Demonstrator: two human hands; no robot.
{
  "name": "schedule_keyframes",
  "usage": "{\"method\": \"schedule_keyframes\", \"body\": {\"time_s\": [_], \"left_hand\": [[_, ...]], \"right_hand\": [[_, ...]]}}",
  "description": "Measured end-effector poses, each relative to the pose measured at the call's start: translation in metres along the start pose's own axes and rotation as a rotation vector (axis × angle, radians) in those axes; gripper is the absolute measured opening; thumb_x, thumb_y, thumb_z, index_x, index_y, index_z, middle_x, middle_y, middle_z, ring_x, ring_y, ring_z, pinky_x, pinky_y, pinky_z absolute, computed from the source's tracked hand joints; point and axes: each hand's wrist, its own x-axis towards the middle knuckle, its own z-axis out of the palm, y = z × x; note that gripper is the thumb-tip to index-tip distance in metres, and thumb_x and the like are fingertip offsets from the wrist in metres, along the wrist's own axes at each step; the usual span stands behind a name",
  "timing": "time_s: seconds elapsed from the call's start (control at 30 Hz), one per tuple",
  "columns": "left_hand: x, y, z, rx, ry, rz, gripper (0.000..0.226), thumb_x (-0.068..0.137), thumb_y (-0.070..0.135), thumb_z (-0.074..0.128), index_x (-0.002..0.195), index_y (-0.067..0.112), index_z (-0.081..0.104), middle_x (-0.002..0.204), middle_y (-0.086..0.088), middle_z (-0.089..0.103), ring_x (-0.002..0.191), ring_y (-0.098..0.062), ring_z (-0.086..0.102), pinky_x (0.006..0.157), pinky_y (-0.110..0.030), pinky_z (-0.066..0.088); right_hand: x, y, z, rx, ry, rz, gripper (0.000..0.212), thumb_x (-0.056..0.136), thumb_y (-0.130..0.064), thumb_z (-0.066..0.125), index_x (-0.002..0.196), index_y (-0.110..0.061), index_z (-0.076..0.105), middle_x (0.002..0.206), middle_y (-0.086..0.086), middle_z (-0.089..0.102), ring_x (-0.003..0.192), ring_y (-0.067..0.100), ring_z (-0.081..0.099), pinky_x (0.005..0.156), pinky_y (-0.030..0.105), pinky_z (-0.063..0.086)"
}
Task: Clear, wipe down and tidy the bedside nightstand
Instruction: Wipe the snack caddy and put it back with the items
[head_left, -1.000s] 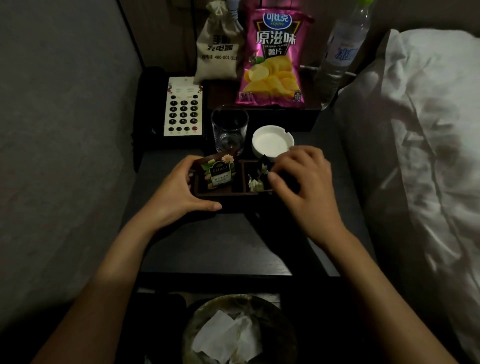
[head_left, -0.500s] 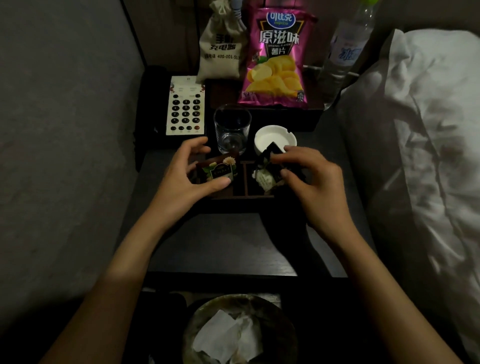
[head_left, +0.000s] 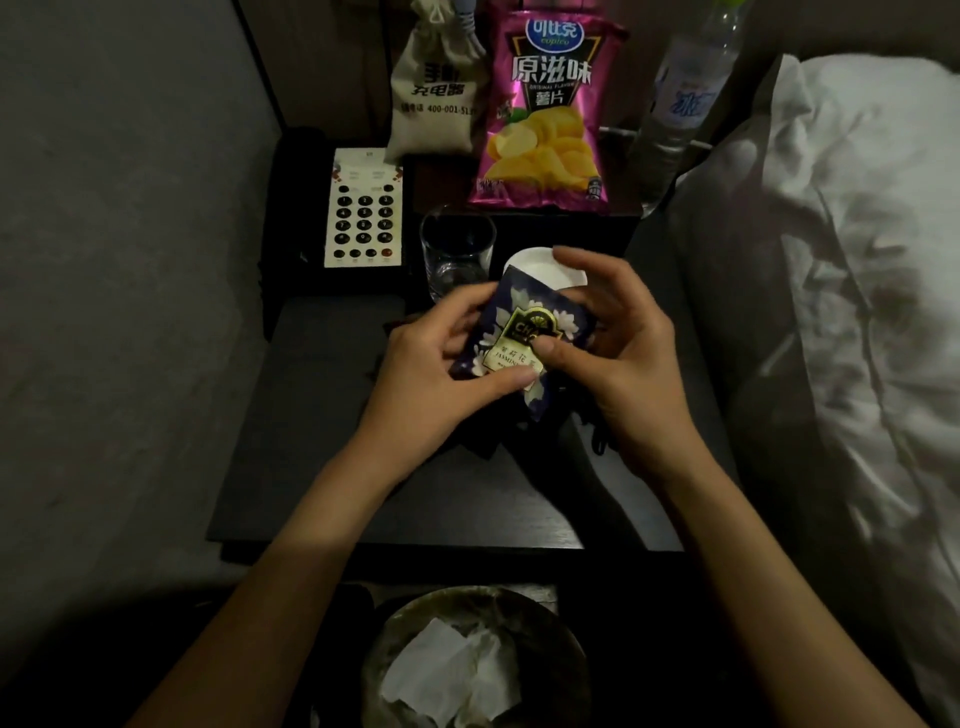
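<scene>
Centrally, dark nightstand (head_left: 311, 441); at 12 o'clock, crisp bag (head_left: 545, 119); at 11, glass (head_left: 457, 254). Above the top, left hand (head_left: 431, 374) and right hand (head_left: 618, 353), fingers curled, pinching a tea sachet (head_left: 524, 332) at its edges.

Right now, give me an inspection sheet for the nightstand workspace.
Surface: dark nightstand, front part bare.
Job's things: jasmine tea packet held above the top; the box under the hands is mostly hidden.
Clutter: empty glass; white ashtray partly hidden; chip bag, cloth pouch and water bottle at the back; phone keypad at the left.
Grippers: left hand and right hand both pinch the packet.
Cables: nothing seen.
Surroundings: white pillow on the right; bin with crumpled tissue below the front edge.
</scene>
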Motion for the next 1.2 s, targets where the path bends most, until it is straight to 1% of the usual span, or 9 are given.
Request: {"method": "schedule_keyframes", "body": {"time_s": [0.1,0.2,0.33,0.5,0.6,0.67,0.83,1.1,1.2], "left_hand": [[0.0,-0.002,0.005,-0.149,0.007,-0.044,0.049,0.077,0.012,0.078,0.121,0.021,0.06,0.103,0.001,0.072,0.082,-0.015,0.071,0.054,-0.025,0.055],[0.0,-0.003,0.004,-0.181,0.037,-0.037,0.047,0.078,0.009,0.077,0.12,0.019,0.059,0.103,0.0,0.072,0.083,-0.017,0.072,0.054,-0.025,0.056],[-0.002,-0.001,0.0,0.098,0.152,0.128,0.041,0.081,0.028,0.074,0.119,0.027,0.061,0.092,0.012,0.07,0.075,-0.003,0.066,0.052,-0.014,0.047],[0.008,-0.012,-0.043,0.36,0.435,0.17,0.035,0.083,0.041,0.068,0.114,0.027,0.06,0.099,0.008,0.063,0.084,-0.018,0.054,0.066,-0.031,0.041],[0.007,-0.02,-0.063,0.548,0.285,0.007,0.043,0.076,0.054,0.068,0.11,0.028,0.061,0.1,0.011,0.057,0.094,-0.015,0.053,0.078,-0.033,0.047],[0.004,-0.023,-0.066,0.608,0.173,-0.043,0.035,0.074,0.049,0.072,0.1,0.027,0.065,0.096,0.01,0.058,0.09,-0.013,0.056,0.078,-0.037,0.051],[0.003,-0.022,-0.066,0.586,0.216,-0.015,0.009,0.082,0.022,0.071,0.082,0.014,0.067,0.088,0.0,0.059,0.083,-0.019,0.056,0.075,-0.045,0.05],[0.006,-0.023,-0.058,0.416,0.2,-0.127,0.013,0.081,0.012,0.071,0.069,0.013,0.067,0.098,0.0,0.061,0.102,-0.023,0.056,0.092,-0.04,0.046],[0.005,-0.026,-0.058,0.489,0.192,-0.134,0.02,0.075,0.016,0.07,0.059,0.025,0.061,0.097,0.004,0.06,0.105,-0.018,0.05,0.087,-0.022,0.038]], "right_hand": [[-0.001,0.0,-0.002,0.062,0.048,0.035,0.061,0.081,0.009,0.072,0.134,-0.01,0.05,0.101,-0.001,0.07,0.094,0.018,0.071,0.08,0.027,0.057],[0.001,0.0,-0.003,-0.03,0.033,0.059,0.038,0.081,0.003,0.074,0.115,-0.007,0.061,0.101,0.006,0.071,0.095,0.023,0.07,0.083,0.033,0.057],[0.003,0.0,-0.007,-0.123,0.147,0.052,0.02,0.08,0.002,0.075,0.094,-0.007,0.064,0.089,0.004,0.073,0.084,0.015,0.071,0.075,0.028,0.057],[0.005,0.002,-0.017,-0.289,0.363,0.018,0.02,0.081,-0.004,0.076,0.094,-0.009,0.061,0.09,0.013,0.071,0.082,0.025,0.069,0.072,0.036,0.057],[0.005,0.005,-0.014,-0.412,0.352,-0.018,0.024,0.079,-0.004,0.076,0.092,-0.014,0.058,0.084,-0.002,0.068,0.073,0.0,0.062,0.066,0.015,0.048],[0.004,0.008,-0.012,-0.516,0.329,-0.018,0.028,0.078,-0.005,0.076,0.092,-0.019,0.057,0.087,-0.003,0.066,0.078,-0.006,0.059,0.068,0.009,0.045],[0.001,0.014,-0.01,-0.639,0.247,0.064,0.033,0.078,-0.011,0.077,0.099,-0.023,0.055,0.103,0.004,0.065,0.097,0.017,0.063,0.082,0.043,0.056],[0.0,0.018,-0.006,-0.677,0.186,0.087,0.031,0.083,-0.017,0.075,0.104,-0.022,0.053,0.097,0.003,0.066,0.093,0.017,0.064,0.077,0.036,0.055],[0.001,0.017,-0.007,-0.664,0.177,0.076,0.018,0.09,-0.027,0.069,0.1,-0.019,0.056,0.086,0.003,0.067,0.088,0.018,0.065,0.075,0.034,0.053]]}}
